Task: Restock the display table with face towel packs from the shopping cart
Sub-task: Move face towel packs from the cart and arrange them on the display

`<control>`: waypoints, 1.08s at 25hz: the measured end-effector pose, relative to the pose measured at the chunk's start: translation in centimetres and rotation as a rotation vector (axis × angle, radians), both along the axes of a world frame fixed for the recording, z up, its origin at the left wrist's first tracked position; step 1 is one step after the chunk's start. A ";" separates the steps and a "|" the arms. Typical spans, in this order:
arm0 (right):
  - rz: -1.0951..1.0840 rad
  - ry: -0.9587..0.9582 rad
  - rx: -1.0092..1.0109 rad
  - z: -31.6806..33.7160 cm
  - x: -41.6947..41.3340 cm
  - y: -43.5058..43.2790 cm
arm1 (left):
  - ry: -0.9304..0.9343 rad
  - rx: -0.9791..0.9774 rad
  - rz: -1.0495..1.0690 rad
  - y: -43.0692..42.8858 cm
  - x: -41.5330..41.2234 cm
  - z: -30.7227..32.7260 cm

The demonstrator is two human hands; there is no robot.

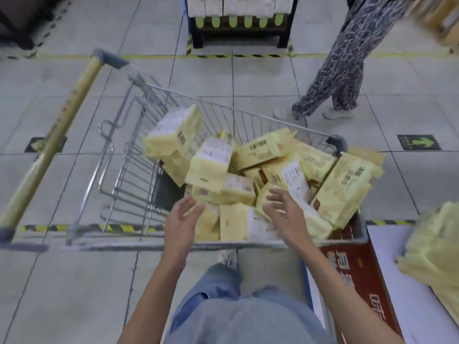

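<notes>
A wire shopping cart (139, 155) stands in front of me, its basket heaped with several pale yellow face towel packs (211, 165). My left hand (182, 219) hovers over the near left of the heap, fingers spread, holding nothing. My right hand (283, 209) is open just above a pack near the middle of the basket, fingers curled, not gripping. At the right edge, the white display table (397, 281) carries a blurred stack of yellow packs (432, 252).
A red sign (357, 276) hangs on the table's side beside the cart. Another person in patterned trousers (342, 70) walks past beyond the cart. A dark display stand (238, 23) sits further back. The cart's yellow handle (52, 142) points left.
</notes>
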State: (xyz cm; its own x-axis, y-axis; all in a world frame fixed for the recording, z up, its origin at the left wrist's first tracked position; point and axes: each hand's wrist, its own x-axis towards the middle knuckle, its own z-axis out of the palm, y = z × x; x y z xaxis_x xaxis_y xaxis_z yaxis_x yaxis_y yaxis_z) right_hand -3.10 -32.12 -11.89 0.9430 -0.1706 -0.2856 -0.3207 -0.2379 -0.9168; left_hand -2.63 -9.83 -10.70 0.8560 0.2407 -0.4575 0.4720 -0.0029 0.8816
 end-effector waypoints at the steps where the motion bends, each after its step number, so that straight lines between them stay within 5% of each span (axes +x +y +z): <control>1: 0.007 -0.009 0.001 0.3 2.6 0.5 | 0.018 0.024 0.031 0.2 2.8 0.3; 3: -0.013 0.025 0.029 0.2 7.9 2.0 | 0.027 0.143 0.089 0.7 8.4 0.3; 7: -0.015 0.414 0.200 -2.1 15.7 5.2 | -0.014 0.367 0.197 3.1 17.6 0.2; 11: -0.020 0.758 0.408 -5.3 19.4 7.9 | 0.163 0.543 0.125 4.3 22.7 -1.9; 19: -0.174 0.898 0.619 -7.0 21.4 8.4 | 0.419 0.768 -0.115 5.3 25.7 -3.6; 27: -0.162 0.941 0.705 -5.6 21.3 7.4 | 0.368 0.692 -0.038 5.0 24.2 -2.0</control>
State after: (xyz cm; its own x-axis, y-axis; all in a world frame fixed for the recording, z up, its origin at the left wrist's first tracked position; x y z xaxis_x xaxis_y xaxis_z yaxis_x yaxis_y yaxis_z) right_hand 18.24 -24.67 -17.52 0.2938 0.2044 -0.9338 -0.9187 0.3301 -0.2168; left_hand 21.55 -4.80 -12.70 0.6917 0.5483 -0.4701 0.7221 -0.5168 0.4599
